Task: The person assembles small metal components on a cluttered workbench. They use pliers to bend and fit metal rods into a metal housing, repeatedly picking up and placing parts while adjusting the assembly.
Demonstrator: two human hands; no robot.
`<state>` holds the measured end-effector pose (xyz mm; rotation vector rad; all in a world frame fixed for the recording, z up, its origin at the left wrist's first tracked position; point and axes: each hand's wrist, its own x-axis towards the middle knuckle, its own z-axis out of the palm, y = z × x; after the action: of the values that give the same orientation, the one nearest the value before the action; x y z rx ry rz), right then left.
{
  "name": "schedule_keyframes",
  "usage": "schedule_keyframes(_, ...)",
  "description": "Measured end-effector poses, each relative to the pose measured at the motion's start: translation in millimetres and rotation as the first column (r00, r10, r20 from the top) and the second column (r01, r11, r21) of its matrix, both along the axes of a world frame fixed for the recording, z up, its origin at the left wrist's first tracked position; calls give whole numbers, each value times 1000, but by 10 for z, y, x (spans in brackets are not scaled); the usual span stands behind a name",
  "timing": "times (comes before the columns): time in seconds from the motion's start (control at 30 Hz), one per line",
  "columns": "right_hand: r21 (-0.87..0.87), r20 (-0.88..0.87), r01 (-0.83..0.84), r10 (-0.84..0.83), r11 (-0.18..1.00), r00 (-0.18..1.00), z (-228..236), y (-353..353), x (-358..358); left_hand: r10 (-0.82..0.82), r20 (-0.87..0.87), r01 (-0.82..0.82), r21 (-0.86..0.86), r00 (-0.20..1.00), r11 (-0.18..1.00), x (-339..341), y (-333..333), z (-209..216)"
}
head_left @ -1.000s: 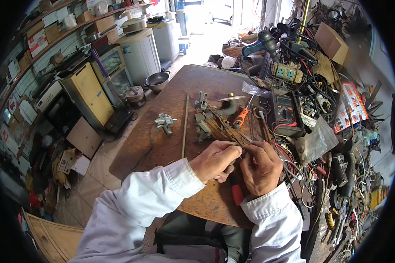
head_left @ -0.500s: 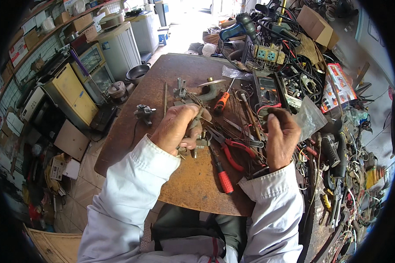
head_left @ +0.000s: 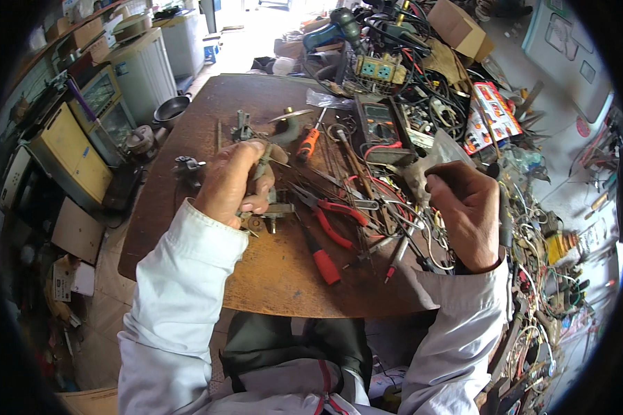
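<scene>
My left hand (head_left: 223,181) is closed round a dull metal fitting (head_left: 278,209), held above the worn wooden table (head_left: 263,290). A short bar and a stub of the fitting stick out below the fingers; the palm side is hidden. To the right, my right hand (head_left: 469,216) is raised with thumb and fingers pinched together; whatever is between them cannot be made out. Between the hands lie red-handled pliers (head_left: 340,236) with their jaws toward the left hand, and a red-handled screwdriver (head_left: 323,264). Beyond them rests an orange-handled screwdriver (head_left: 307,146).
Behind the pliers are thin rods and a multimeter (head_left: 378,124) in a dark tray. A small metal part (head_left: 188,164) sits at the table's left. Cables, a socket block (head_left: 377,69) and tools crowd the right side. Cabinets (head_left: 76,155) line the left.
My right hand has moved right, away from the left hand and past the multimeter. The left hand still grips the metal fitting. The whole view has turned a little to the right.
</scene>
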<state>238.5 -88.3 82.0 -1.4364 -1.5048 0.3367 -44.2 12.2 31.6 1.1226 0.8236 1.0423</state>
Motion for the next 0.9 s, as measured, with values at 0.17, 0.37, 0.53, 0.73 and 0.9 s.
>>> schedule_keyframes(0.17, -185, 535, 107, 9, 977, 845, -302, -100, 252, -15, 16, 14, 3, 1000, 1000, 4, -69, 9)
schedule_keyframes(0.37, -316, 658, 166, 90, 934, 747, -558, -265, 231, -36, 49, 33, 66, 998, 997, -33, -75, 58)
schedule_keyframes(0.53, -289, 567, 22, 153, 957, 810, -644, -179, 195, -23, 108, 10, 118, 994, 993, -120, -49, 110)
schedule_keyframes(0.73, -362, 425, -61, 223, 930, 877, -754, -136, 127, 32, 248, -63, 117, 968, 991, -193, 39, 99)
schedule_keyframes(0.9, -373, 380, -197, 343, 907, 859, -790, -297, -143, 51, 275, -74, 75, 960, 994, -247, 59, 108)
